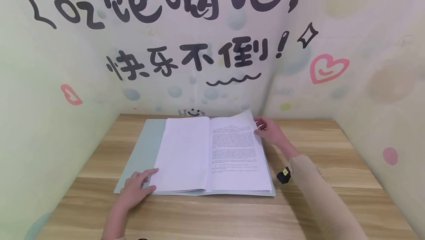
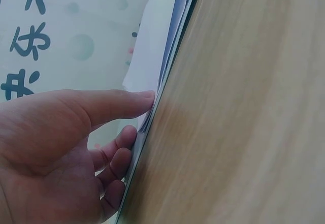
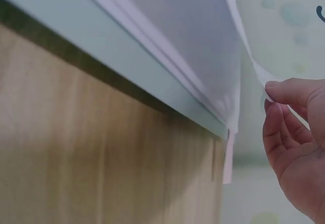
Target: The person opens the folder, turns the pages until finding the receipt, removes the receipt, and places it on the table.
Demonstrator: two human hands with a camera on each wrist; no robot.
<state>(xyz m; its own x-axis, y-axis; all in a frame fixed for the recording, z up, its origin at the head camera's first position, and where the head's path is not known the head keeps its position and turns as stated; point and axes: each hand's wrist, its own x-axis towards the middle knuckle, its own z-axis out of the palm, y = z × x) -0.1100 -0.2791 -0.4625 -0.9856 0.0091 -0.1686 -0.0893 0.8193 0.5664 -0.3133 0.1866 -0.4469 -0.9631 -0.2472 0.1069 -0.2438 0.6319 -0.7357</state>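
Observation:
A light blue-green folder lies spread on the table, bearing loose white sheets. Its left sheet looks blank, while the right page carries lines of black print. My left hand rests at the lower left corner of the blank sheet; its thumb touches the paper and the other fingers lie loosely bent at the folder's edge. At the upper right corner, my right hand pinches the printed page between thumb and fingers. That corner is lifted and bent, as the right wrist view shows.
Beneath everything is a wood-grain table. Pale walls with black lettering and pink hearts close in the back and sides. A small black device sits at the right wrist, beside a beige sleeve.

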